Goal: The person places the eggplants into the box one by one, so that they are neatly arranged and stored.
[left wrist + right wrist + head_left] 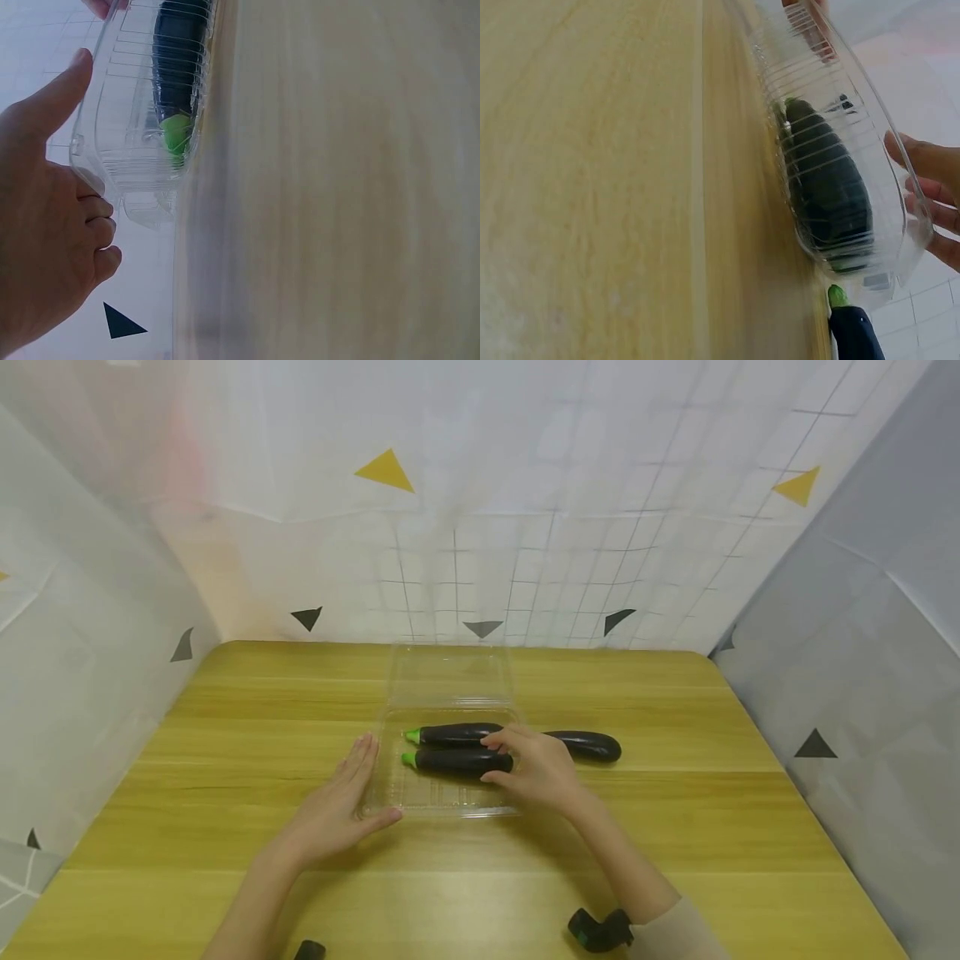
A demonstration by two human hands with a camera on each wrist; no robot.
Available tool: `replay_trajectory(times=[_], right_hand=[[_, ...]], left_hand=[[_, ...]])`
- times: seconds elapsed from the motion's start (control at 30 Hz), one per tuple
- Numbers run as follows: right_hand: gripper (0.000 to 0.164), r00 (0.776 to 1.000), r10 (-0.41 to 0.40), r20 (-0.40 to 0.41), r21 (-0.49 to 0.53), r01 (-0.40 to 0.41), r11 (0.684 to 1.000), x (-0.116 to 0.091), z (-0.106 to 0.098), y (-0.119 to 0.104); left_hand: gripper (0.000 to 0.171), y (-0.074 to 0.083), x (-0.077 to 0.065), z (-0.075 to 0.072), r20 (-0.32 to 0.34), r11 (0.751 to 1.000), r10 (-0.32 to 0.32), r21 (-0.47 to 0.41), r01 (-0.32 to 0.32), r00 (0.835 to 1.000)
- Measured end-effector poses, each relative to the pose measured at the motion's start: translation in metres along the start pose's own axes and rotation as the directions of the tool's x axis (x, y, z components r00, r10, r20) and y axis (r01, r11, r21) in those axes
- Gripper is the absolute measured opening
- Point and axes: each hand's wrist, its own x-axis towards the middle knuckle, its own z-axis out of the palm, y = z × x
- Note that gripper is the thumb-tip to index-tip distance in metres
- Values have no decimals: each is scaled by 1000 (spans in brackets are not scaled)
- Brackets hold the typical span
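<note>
Resting at the left side of the clear container (pixel 450 795), head view: left hand (pixel 341 806), fingers straight, thumb spread along the near corner, grasping nothing. Container sits on the wooden table (pixel 187 827), lid (pixel 450 677) folded back; its transparent edges fade into the wood. Near eggplant (pixel 457 762) and far eggplant (pixel 457 734) lie inside, side by side, green ends left. Right hand (pixel 536 768) over their right ends, fingers loosely bent, thumb apart; looks released, fingertip contact cannot be told. It covers the far one's tip and the stem end of a third eggplant (pixel 592 745), outside to the right. Black wrist device (pixel 600 932) partly hidden by the forearm.

Left wrist view: one eggplant seen through ribbed plastic, cut off at top; other hand only a sliver. Left fingers foreshortened.

Right wrist view: ribs and glare blur the eggplant inside; third one cut off at bottom. Right fingers, partly behind the plastic rim, leave frame at right.
</note>
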Motion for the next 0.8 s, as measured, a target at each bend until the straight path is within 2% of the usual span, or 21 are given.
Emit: replay_trajectory(times=[0.17, 0.37, 0.8], right_hand=[[46, 1000, 8, -16, 98, -6, 995, -3, -7, 1], [45, 999, 51, -3, 238, -49, 970, -6, -16, 5], [52, 997, 43, -70, 311, -19, 950, -20, -33, 28]], left_hand=[[103, 0, 0, 0, -1, 1000, -1, 3, 1, 1000], [103, 0, 0, 0, 0, 1000, -1, 0, 1, 1000], [102, 1, -1, 0, 4, 1000, -8, -3, 8, 1000]])
